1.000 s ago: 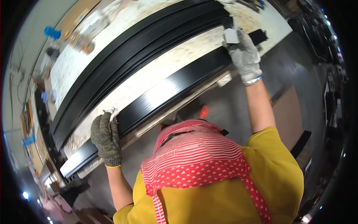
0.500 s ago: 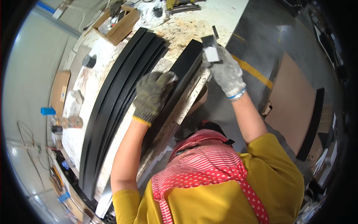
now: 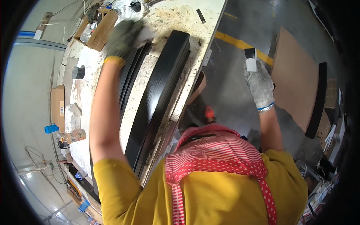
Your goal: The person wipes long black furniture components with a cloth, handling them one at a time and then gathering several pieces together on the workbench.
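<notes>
My left hand (image 3: 125,39), in a dark grey-green glove, is over the far end of the black strips (image 3: 131,75) on the left. It is smeared by motion, with a whitish, cloth-like piece (image 3: 145,35) at its fingers. Nearer the table's right edge lies a separate glossy black strip (image 3: 163,77), slightly curved, with wood-like grain. Off the table, above the floor, my right hand (image 3: 259,84) in a pale grey glove is closed on a small black-and-white block (image 3: 251,62).
An open cardboard box (image 3: 99,32) stands at the far left of the table (image 3: 168,15). A dark cylinder (image 3: 78,72) and a clear bottle (image 3: 76,135) are on the left. A small dark flat piece (image 3: 201,16) lies at the far edge. Brown board (image 3: 296,78) is on the right.
My left hand has swept far and left, from beside the front strip to the end of the left strips. My right hand has moved right, away from the table, with the block.
</notes>
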A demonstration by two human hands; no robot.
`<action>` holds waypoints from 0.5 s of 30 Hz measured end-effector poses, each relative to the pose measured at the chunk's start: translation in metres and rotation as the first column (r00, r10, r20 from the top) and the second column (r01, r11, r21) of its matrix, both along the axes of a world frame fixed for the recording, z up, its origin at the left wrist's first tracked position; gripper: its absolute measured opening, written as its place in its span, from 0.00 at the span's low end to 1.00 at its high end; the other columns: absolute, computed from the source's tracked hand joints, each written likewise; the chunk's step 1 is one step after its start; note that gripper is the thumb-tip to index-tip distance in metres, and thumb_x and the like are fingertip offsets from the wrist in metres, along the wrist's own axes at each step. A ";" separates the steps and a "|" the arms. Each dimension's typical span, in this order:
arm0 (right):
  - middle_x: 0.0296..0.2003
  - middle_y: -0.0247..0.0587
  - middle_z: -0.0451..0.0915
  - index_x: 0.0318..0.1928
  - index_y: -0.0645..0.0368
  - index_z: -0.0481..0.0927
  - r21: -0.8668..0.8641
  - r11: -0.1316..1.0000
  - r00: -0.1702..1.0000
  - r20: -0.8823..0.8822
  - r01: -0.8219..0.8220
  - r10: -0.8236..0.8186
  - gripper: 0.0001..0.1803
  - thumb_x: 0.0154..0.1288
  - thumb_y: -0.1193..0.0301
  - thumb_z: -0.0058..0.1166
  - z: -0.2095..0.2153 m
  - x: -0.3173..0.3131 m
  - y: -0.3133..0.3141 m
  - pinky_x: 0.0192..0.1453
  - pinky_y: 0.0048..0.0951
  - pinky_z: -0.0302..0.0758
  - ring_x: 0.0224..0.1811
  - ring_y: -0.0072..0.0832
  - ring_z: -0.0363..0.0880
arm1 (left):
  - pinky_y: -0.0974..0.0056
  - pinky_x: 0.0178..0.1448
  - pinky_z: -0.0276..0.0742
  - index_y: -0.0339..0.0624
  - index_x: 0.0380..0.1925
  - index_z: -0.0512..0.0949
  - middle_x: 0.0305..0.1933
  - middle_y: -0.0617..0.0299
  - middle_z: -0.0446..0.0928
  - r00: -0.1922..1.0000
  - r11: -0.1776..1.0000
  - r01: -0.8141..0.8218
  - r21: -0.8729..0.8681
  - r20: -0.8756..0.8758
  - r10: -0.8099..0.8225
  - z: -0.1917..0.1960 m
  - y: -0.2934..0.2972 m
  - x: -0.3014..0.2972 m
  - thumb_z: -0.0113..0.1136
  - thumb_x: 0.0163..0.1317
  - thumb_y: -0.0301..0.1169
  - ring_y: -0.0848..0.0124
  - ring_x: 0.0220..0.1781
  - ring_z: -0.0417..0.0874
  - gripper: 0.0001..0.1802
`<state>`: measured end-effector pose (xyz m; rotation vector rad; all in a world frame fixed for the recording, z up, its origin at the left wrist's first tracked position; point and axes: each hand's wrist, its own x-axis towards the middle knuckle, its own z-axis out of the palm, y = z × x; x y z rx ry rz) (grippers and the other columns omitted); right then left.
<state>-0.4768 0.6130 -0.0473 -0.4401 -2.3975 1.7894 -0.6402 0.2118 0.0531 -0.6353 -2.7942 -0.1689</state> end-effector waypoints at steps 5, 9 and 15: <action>0.40 0.37 0.81 0.58 0.64 0.75 -0.088 0.989 0.993 -0.010 -0.116 0.115 0.16 0.76 0.69 0.47 -0.036 -0.027 0.018 0.45 0.23 0.77 0.40 0.22 0.80 | 0.57 0.50 0.81 0.46 0.57 0.78 0.48 0.49 0.82 0.996 0.909 0.077 -0.409 0.001 -0.084 0.041 -0.154 0.212 0.58 0.63 0.30 0.58 0.50 0.84 0.20; 0.46 0.41 0.80 0.63 0.67 0.70 0.630 0.764 0.901 -0.241 -0.136 0.359 0.21 0.74 0.72 0.51 -0.041 -0.059 -0.007 0.49 0.24 0.79 0.45 0.28 0.80 | 0.59 0.54 0.82 0.47 0.65 0.70 0.46 0.50 0.85 0.464 0.623 -0.782 0.010 0.677 0.571 0.046 -0.130 0.390 0.65 0.63 0.37 0.63 0.42 0.88 0.30; 0.57 0.50 0.78 0.62 0.73 0.69 -0.432 0.548 0.678 -0.618 -0.716 0.399 0.26 0.66 0.76 0.59 -0.021 -0.117 -0.085 0.60 0.27 0.78 0.56 0.31 0.79 | 0.48 0.55 0.80 0.48 0.64 0.69 0.61 0.51 0.76 0.155 0.300 -0.821 -0.485 0.317 0.936 0.000 -0.057 0.489 0.76 0.47 0.43 0.48 0.54 0.83 0.43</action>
